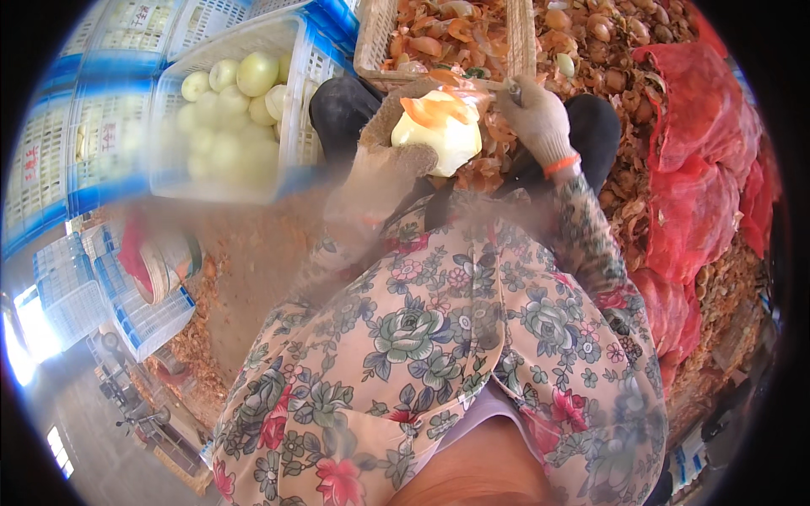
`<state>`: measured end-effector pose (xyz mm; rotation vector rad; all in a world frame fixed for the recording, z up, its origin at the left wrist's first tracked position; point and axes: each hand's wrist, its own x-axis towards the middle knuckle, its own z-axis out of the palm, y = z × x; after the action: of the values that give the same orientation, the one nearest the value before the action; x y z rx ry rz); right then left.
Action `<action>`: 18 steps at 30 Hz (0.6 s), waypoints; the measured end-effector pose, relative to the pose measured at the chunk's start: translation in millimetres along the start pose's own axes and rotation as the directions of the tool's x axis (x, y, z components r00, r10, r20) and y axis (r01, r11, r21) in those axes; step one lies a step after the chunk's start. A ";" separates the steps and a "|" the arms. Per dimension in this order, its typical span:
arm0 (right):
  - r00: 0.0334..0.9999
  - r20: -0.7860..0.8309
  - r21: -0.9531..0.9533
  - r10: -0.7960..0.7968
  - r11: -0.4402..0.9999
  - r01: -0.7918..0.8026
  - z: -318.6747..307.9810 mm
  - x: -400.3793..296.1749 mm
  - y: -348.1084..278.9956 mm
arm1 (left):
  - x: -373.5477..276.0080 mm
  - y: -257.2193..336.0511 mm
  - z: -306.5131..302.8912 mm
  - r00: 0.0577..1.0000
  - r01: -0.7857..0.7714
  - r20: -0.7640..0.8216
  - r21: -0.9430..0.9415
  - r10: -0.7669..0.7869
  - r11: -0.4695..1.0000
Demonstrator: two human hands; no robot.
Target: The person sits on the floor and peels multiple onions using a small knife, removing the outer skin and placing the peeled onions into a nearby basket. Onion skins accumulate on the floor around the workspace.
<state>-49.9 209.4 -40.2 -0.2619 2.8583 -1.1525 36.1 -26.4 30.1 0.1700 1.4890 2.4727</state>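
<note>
In a worn, dirty knit glove, my left hand grips a large onion from its left side. The onion is mostly bare and pale, with a flap of orange skin on its upper part. Just to the right, my right hand, in a pale knit glove, is closed round the short handle of a small tool, whose working end reaches towards the onion and is hard to make out. Behind both hands is a plastic crate holding onion skins.
A white crate of peeled onions stands at my left, beside stacked blue and white crates. Unpeeled onions and loose skins lie at the right, next to red mesh sacks. More crates stand at the lower left.
</note>
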 end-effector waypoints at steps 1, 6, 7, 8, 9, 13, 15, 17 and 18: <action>0.998 0.062 -0.406 -0.031 0.912 0.053 0.6 5.6 21.3 | -0.7 3.5 2.0 1.000 0.001 0.030 -0.010 -0.001 1.000; 0.992 0.115 0.232 0.057 0.969 -0.083 -53.3 -11.2 -36.5 | 2.7 13.1 7.2 0.995 -0.007 -0.098 0.196 0.026 0.981; 0.993 0.121 0.338 -0.002 0.940 -0.039 -70.4 -22.5 -69.3 | 5.9 13.8 9.0 0.993 -0.034 -0.100 0.251 0.061 0.967; 0.992 0.115 0.439 -0.060 0.899 0.004 -77.3 -29.6 -88.6 | 9.2 13.0 11.1 0.991 -0.063 -0.096 0.307 0.096 0.950; 0.992 0.103 0.508 -0.074 0.861 0.012 -65.6 -35.4 -86.5 | 12.1 9.6 13.9 0.986 -0.075 -0.111 0.346 0.121 0.935; 0.970 0.019 0.173 -0.244 0.956 0.237 -48.5 -39.2 -104.7 | 7.9 2.0 16.3 0.982 -0.029 -0.148 0.498 0.118 0.867; 0.990 0.043 0.260 -0.131 0.959 0.116 -43.3 -22.4 -97.7 | 0.5 10.7 20.7 0.984 0.034 -0.161 0.582 0.074 0.812; 0.977 -0.051 -0.197 -0.209 0.961 0.195 -27.2 6.3 -54.5 | -2.9 8.9 17.3 0.993 -0.033 -0.096 0.305 0.065 0.952; 0.993 0.053 -0.308 -0.103 0.944 0.115 -25.4 20.4 -31.3 | -3.4 11.1 17.7 0.995 -0.077 -0.043 0.258 0.091 0.963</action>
<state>-68.5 201.0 0.1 -0.4538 3.0162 -0.6937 41.7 -17.1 48.3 0.2183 1.8589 2.3570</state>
